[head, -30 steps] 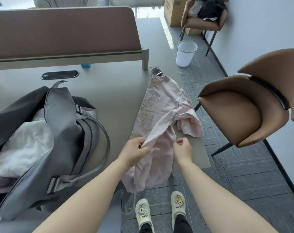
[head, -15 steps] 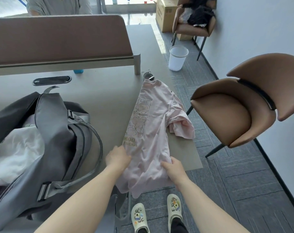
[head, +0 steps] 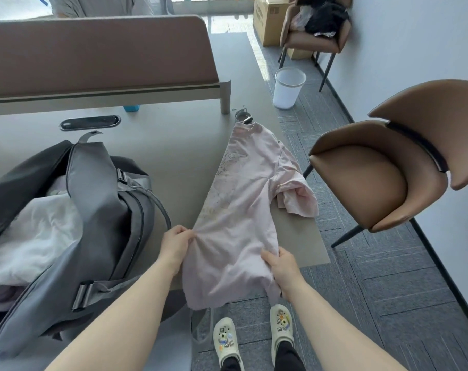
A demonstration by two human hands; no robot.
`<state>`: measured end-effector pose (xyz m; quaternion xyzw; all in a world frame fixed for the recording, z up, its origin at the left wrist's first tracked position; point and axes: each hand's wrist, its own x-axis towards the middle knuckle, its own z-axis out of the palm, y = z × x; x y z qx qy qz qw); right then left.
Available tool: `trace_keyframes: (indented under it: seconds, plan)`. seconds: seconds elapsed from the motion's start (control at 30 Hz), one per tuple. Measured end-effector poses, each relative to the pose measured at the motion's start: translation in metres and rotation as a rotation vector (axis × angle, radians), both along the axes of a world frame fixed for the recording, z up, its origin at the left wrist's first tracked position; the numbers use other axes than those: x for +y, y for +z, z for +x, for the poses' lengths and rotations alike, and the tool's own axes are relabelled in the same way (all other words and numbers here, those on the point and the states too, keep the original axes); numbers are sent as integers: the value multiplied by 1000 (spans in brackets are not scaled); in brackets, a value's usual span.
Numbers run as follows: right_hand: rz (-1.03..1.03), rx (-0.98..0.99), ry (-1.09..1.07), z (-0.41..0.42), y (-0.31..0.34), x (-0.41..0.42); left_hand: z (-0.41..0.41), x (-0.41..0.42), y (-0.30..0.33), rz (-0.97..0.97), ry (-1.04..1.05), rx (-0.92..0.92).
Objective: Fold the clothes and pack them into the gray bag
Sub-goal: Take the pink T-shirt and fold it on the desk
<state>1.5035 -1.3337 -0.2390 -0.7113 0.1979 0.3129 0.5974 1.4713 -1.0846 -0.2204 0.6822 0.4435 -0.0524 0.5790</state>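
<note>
Gray bag open at your left on table, white clothes inside. Your left hand pinches pink shirt at its left edge; right hand grips right edge. Shirt's long axis runs away from you, hem overhanging table edge, collar far. Left hand nearer bag.

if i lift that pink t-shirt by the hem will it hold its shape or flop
Probably flop: the pink t-shirt already bunches where the left hand and right hand pinch it, and its hem droops over the table edge. It looks thin and light, so the crumpled sleeve would likely dangle.
</note>
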Motion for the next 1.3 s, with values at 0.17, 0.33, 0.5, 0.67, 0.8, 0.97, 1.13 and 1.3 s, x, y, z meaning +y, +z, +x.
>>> trace_keyframes:
  seconds: [0.17, 0.33, 0.5, 0.67, 0.8, 0.97, 1.13, 1.3]
  plan:
    - [-161, 97, 133, -14, -19, 8, -8, 6, -12, 181, -168, 199]
    - [-188, -5, 42, -8, -6, 20, -2, 1, -14, 229, -226, 147]
    - [-279, -33, 40, 20, -4, 21, -8, 2, -12, 469, -200, 299]
    - [-398, -97, 43, 43, -7, 12, 2, -6, -7, 645, -277, 271]
    - [-376, -125, 38, 60, 1, 0, 25, -23, -4, 736, -507, 110]
    - [-382, -223, -41, 90, 20, -19, 67, -60, -7, 531, -670, 51]
    - [-456, -331, -34, 150, 31, -44, 103, -90, -16, 440, -690, 0]
    - [-470, -330, 185, 216, 18, -48, 146, -111, -14, 502, -695, 40]
